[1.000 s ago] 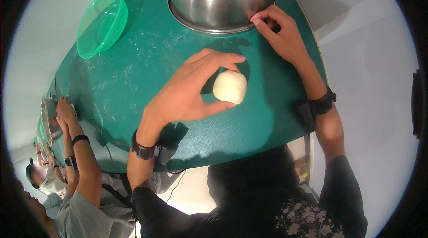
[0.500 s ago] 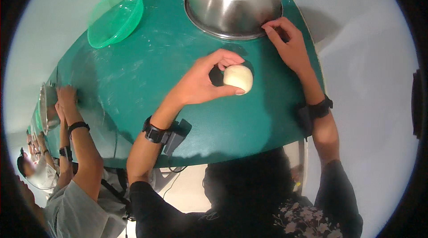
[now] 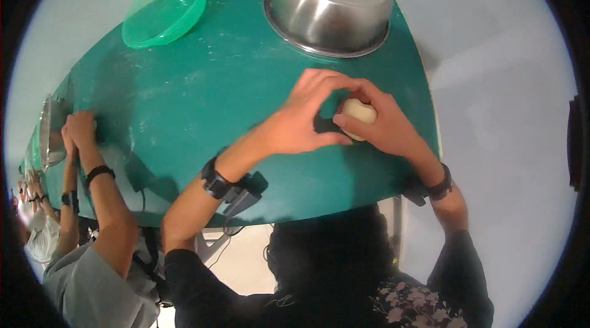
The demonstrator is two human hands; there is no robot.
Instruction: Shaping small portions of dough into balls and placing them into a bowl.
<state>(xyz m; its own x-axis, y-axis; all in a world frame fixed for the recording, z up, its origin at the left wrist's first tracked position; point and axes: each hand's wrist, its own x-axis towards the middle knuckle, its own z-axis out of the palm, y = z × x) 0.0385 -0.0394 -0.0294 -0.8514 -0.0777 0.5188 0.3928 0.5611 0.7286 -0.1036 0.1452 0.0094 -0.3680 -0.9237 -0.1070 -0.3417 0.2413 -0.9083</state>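
A pale, smooth ball of dough [image 3: 361, 111] is between my two hands above the green table. My right hand [image 3: 390, 122] grips it from the right, its thumb pressed across the top, where the surface dips. From the left, my left hand [image 3: 301, 113] curves around it, the thumb tip at the near edge and the fingers reaching over the far side to meet my right fingers. A dark gap shows between the left palm and the dough. My right fingertips are partly hidden behind the ball and my left hand.
An upturned steel basin [image 3: 332, 14] stands at the far right of the green table [image 3: 203, 100]. A green plastic basket [image 3: 166, 11] lies at the far left. At the left, a co-worker's hands [image 3: 80, 131] work beside another metal bowl [image 3: 46, 131].
My right hand has left the steel basin's rim and come down to the dough, taking hold of it. The left hand has stayed around the ball, its fingers now more spread.
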